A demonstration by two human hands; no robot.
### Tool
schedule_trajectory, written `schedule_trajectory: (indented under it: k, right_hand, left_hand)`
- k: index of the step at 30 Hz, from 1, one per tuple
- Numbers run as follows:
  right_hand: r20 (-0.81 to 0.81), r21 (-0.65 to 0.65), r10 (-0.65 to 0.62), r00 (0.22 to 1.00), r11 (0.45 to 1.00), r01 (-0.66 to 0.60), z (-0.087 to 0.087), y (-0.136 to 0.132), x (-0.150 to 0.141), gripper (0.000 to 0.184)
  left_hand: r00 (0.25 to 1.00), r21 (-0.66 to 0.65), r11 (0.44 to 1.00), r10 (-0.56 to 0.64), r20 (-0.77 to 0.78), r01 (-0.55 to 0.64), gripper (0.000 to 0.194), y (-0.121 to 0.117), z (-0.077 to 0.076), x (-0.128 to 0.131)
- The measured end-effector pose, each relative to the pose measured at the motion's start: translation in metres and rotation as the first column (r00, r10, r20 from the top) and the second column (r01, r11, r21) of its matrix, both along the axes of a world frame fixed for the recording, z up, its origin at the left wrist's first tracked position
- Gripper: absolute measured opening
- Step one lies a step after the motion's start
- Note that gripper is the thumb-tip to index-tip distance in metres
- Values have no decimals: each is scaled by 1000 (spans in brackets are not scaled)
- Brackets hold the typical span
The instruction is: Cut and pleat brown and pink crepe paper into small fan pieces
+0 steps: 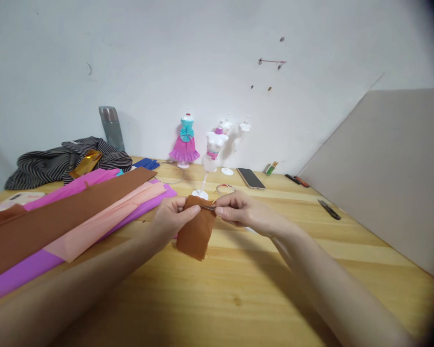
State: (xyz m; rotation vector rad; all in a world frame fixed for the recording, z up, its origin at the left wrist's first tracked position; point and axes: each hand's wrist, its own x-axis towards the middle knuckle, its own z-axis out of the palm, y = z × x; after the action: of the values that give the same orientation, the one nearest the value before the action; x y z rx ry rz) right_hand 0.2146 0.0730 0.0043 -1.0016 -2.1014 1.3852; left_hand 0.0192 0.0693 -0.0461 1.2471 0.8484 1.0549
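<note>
My left hand (171, 214) pinches the top left edge of a small brown piece of cloth (196, 231), which hangs down over the wooden table (238, 289). My right hand (238, 209) is closed at the cloth's top right corner, gripping a thin dark needle-like thing (208, 207) that lies along the cloth's upper edge. Both hands hover a little above the table, just in front of a small white mannequin (212, 152) on a stand.
Long strips of brown (58, 219), peach, pink and purple cloth lie at the left. Behind them lie a striped garment (58, 161) and a grey flask (111, 127). A mannequin in a pink dress (185, 142), a phone (250, 178), small scissors (329, 209) and a leaning grey board (390, 168) are further off.
</note>
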Motion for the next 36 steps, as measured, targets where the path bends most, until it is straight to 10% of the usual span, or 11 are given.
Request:
schedule_trajectory:
  k: [36]
  right_hand:
    - [-10, -58, 4, 1000, 998, -4, 0, -2, -2, 45]
  left_hand:
    - [997, 38, 998, -57, -42, 59, 31, -3, -1, 1]
